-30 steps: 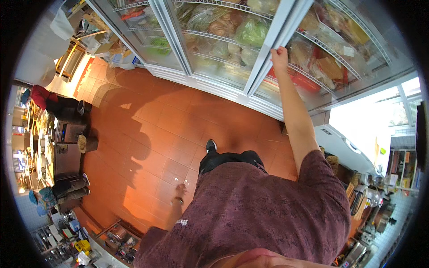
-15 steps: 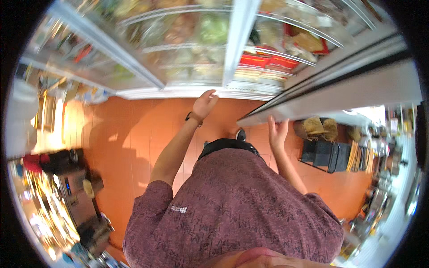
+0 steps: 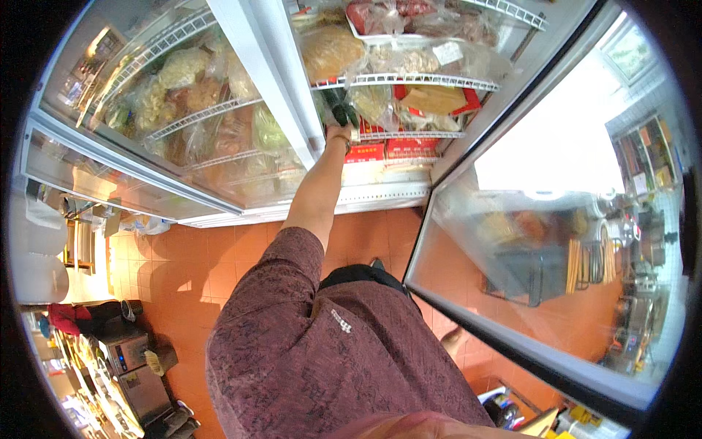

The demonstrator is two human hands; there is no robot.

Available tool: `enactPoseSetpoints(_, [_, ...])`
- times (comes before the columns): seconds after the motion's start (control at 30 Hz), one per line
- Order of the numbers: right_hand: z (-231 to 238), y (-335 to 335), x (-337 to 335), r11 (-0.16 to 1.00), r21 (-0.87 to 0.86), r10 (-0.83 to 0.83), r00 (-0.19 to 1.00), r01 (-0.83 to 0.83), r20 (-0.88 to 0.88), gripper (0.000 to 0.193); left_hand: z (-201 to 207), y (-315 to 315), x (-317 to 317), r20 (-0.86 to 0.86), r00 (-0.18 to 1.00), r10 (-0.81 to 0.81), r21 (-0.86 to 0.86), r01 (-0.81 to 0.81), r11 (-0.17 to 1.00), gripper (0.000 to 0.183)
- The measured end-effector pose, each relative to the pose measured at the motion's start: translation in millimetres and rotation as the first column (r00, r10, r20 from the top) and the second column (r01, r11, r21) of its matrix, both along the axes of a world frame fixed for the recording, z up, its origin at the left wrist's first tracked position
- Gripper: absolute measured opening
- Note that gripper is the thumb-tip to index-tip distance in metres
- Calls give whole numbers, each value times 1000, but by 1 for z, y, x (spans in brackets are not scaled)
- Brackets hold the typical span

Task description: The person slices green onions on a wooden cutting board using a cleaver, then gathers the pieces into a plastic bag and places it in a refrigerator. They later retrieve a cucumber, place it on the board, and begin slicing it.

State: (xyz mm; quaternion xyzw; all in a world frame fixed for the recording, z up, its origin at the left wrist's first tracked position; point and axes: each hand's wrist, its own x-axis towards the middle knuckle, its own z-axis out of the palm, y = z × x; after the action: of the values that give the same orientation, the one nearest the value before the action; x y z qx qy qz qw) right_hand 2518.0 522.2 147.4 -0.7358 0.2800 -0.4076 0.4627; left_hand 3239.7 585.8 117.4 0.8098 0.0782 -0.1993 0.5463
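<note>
My left hand (image 3: 339,132) reaches into the glass-door fridge at a wire shelf, just below some dark green long vegetables (image 3: 336,107). Its fingers look curled, and a small pale thing shows at their edge; what they hold is not clear. Red boxes (image 3: 411,148) lie below that shelf to the right of the hand. The fridge's right glass door (image 3: 526,241) stands wide open at my right. Only a bit of my right arm or hand (image 3: 452,341) shows beside the door's lower edge; its fingers cannot be made out.
Bagged food (image 3: 420,55) fills the upper wire shelves. A white upright post (image 3: 267,73) divides the fridge, with closed glass on its left. A black folding rack (image 3: 523,274) shows through the door. A metal appliance (image 3: 131,366) stands at the left on the tiled floor (image 3: 183,271).
The right fridge door has swung wide open toward my right. My left hand has gone from in front of the fridge into its shelves. My right hand has dropped back, mostly out of sight.
</note>
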Motion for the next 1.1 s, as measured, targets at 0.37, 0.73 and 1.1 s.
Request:
enactPoseSetpoints(0.37, [6, -54, 18, 989, 139, 64, 997, -58, -40, 59, 6, 30, -87, -62, 945, 322, -450, -315, 836, 44])
enactPoseSetpoints(0.73, [14, 2, 45, 978, 116, 184, 978, -173, -97, 60, 93, 167, -318, -312, 899, -307, -760, -43, 648, 25])
enactPoseSetpoints(1.1, [-10, 173, 186, 936, 346, 137, 975, -70, -174, 46, 105, 495, -437, -264, 860, -437, -575, 224, 787, 21])
